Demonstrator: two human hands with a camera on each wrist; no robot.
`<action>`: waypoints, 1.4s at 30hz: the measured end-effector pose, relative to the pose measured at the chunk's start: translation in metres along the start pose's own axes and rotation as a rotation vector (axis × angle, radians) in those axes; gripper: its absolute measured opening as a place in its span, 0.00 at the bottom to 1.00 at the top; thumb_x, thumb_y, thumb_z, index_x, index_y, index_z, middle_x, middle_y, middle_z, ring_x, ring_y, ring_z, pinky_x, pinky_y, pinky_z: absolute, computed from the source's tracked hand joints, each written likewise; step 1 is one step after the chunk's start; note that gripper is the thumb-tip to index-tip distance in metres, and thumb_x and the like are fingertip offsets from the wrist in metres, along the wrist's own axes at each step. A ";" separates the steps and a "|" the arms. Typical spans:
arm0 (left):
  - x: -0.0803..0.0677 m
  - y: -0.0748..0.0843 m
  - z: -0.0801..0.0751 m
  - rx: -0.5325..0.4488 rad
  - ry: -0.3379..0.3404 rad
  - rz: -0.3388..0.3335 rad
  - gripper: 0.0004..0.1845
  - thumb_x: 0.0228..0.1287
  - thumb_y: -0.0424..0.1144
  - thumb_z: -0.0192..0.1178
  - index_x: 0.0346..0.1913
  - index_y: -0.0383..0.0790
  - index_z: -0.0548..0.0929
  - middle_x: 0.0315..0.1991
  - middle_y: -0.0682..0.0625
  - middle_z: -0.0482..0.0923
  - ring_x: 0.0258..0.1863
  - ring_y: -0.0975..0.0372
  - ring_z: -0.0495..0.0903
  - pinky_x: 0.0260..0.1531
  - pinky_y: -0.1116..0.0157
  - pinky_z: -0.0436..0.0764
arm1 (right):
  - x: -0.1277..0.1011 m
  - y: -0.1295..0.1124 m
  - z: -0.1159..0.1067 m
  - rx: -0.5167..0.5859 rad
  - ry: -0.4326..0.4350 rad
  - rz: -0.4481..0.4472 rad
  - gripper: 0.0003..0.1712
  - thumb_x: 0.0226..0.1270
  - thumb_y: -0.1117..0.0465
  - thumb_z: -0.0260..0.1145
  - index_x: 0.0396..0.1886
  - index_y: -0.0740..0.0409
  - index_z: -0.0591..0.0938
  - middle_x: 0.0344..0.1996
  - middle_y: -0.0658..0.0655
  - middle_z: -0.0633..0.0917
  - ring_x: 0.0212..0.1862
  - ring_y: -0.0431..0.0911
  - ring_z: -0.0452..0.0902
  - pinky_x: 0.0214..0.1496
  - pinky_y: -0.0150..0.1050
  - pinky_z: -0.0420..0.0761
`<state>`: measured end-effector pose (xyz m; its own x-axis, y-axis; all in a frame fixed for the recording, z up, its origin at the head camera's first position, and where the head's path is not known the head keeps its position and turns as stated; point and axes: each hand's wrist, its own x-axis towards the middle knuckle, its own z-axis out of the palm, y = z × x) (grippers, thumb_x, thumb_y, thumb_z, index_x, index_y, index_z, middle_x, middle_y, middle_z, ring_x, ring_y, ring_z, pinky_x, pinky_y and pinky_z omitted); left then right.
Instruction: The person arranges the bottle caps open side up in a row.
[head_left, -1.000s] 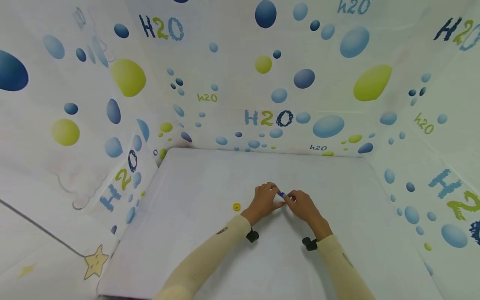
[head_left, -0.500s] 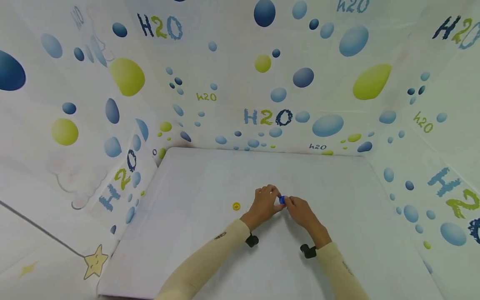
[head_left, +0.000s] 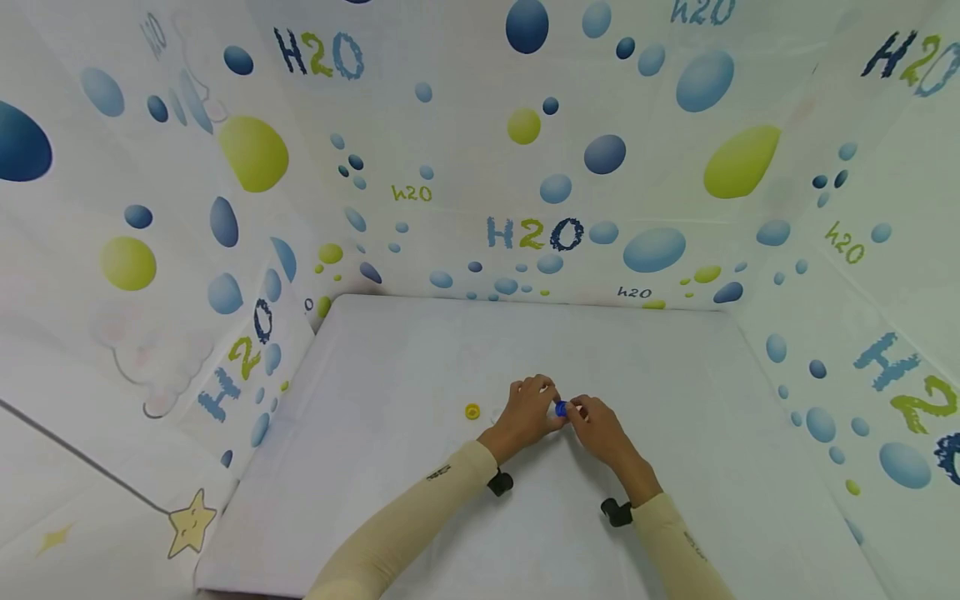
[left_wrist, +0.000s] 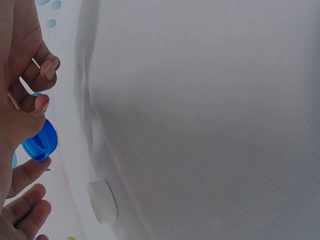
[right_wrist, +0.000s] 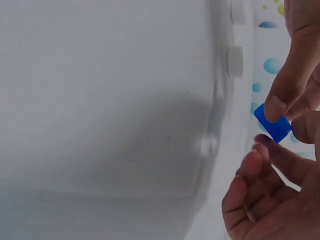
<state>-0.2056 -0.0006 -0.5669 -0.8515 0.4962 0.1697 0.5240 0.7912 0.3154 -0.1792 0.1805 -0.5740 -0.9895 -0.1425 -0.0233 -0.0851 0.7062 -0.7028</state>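
A blue bottle cap [head_left: 561, 408] is held above the white table between the fingertips of both hands. My left hand [head_left: 525, 412] pinches it; in the left wrist view the thumb lies on the cap [left_wrist: 41, 142] and a finger meets its lower edge. My right hand [head_left: 600, 423] has curled fingers, its thumb and index finger at the cap's other end; the right wrist view shows them against the blue cap [right_wrist: 272, 123]. On the table left of the hands lies a yellow cap [head_left: 472, 412]. A white cap [left_wrist: 102, 202] lies on the table in the left wrist view.
The white tabletop [head_left: 405, 358] spreads around both hands. Behind it and at both sides rise white walls [head_left: 465, 125] printed with bubbles and lettering. The right wrist view shows a whitish round piece [right_wrist: 235, 62] and part of another at the top.
Both hands have come slightly lower and nearer, with the blue cap. The cap has turned between the fingers and shows more of itself than a second ago. The yellow cap has stayed put.
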 end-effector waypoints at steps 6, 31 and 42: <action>0.002 -0.002 0.002 0.010 -0.017 -0.001 0.17 0.72 0.55 0.68 0.53 0.48 0.86 0.65 0.51 0.76 0.65 0.55 0.76 0.65 0.52 0.70 | -0.002 0.004 0.003 -0.044 0.065 -0.080 0.18 0.81 0.61 0.63 0.64 0.64 0.80 0.39 0.60 0.78 0.36 0.46 0.70 0.37 0.38 0.73; 0.002 -0.004 0.013 0.094 -0.029 0.000 0.17 0.71 0.58 0.67 0.53 0.53 0.89 0.63 0.50 0.77 0.63 0.55 0.77 0.61 0.53 0.70 | -0.003 0.023 0.013 -0.235 0.117 -0.152 0.16 0.74 0.59 0.71 0.58 0.57 0.87 0.38 0.57 0.78 0.36 0.47 0.74 0.39 0.47 0.71; 0.000 -0.003 0.014 0.108 -0.048 -0.026 0.21 0.69 0.60 0.68 0.57 0.52 0.88 0.64 0.50 0.77 0.64 0.55 0.76 0.62 0.53 0.70 | -0.003 0.021 0.013 -0.279 0.101 -0.134 0.18 0.76 0.57 0.70 0.60 0.58 0.87 0.42 0.60 0.78 0.40 0.50 0.76 0.44 0.54 0.75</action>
<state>-0.2073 0.0021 -0.5811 -0.8642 0.4894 0.1171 0.5032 0.8366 0.2165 -0.1765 0.1865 -0.5981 -0.9727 -0.1874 0.1369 -0.2304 0.8507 -0.4724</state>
